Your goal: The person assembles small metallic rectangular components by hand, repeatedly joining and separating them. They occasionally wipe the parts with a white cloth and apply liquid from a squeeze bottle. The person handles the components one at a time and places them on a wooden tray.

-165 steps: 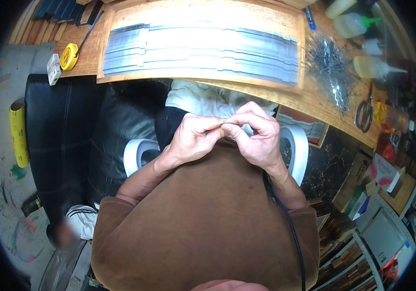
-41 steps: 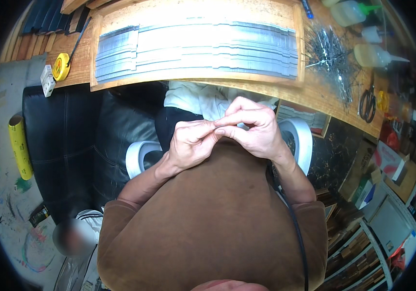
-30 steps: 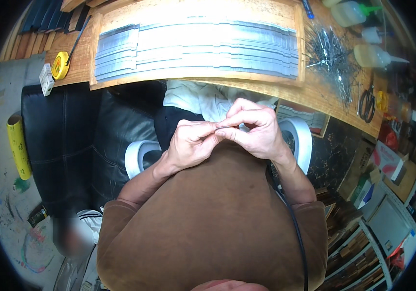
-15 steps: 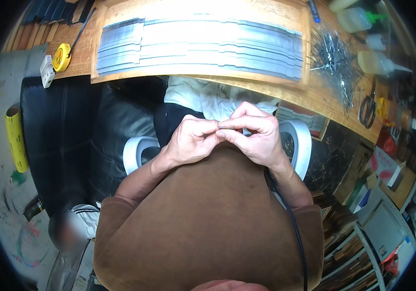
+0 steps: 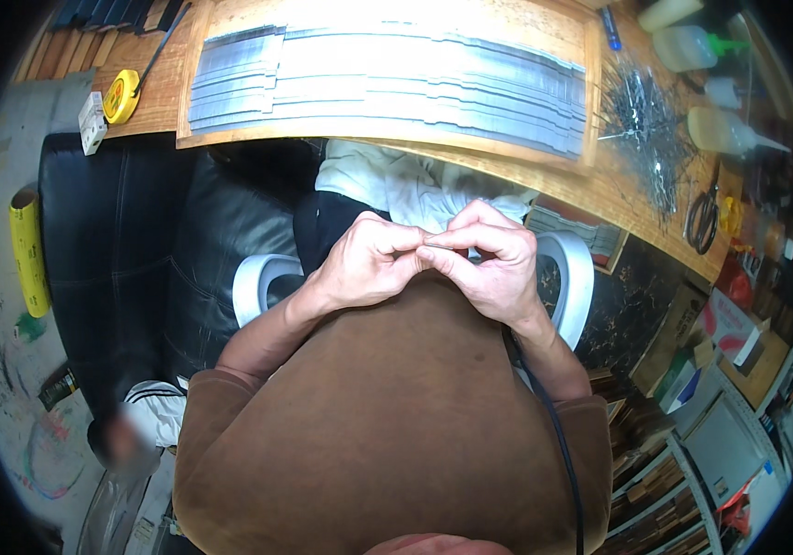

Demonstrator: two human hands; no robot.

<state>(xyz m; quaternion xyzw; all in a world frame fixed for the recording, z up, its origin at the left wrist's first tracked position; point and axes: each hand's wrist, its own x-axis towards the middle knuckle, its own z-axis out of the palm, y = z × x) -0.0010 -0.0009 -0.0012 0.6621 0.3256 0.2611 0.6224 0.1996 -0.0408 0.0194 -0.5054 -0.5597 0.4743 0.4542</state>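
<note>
My left hand (image 5: 368, 264) and my right hand (image 5: 496, 264) meet in front of my chest, fingertips pinched together and almost touching. Whatever sits between them is too small to make out. Beyond the hands, a white cloth (image 5: 382, 180) lies over my lap. On the table past it, a shallow wooden tray (image 5: 230, 139) holds a row of thin grey stepped strips (image 5: 230, 83), partly washed out by glare. To the tray's right is a loose heap of thin metal wires or pins (image 5: 641, 120). Black-handled scissors (image 5: 702, 222) lie near that heap.
A yellow tape measure (image 5: 122, 96) and a small white box (image 5: 92, 123) sit at the table's left corner. Squeeze bottles (image 5: 720, 129) and a blue pen (image 5: 610, 28) are at the right. Chair armrests (image 5: 579, 287) flank me. A black sofa (image 5: 105, 213) and a person (image 5: 151, 416) are at left.
The fingertips have shifted slightly against each other, and the thin dark edge seen between them before is now hidden. The table appears slightly higher in view.
</note>
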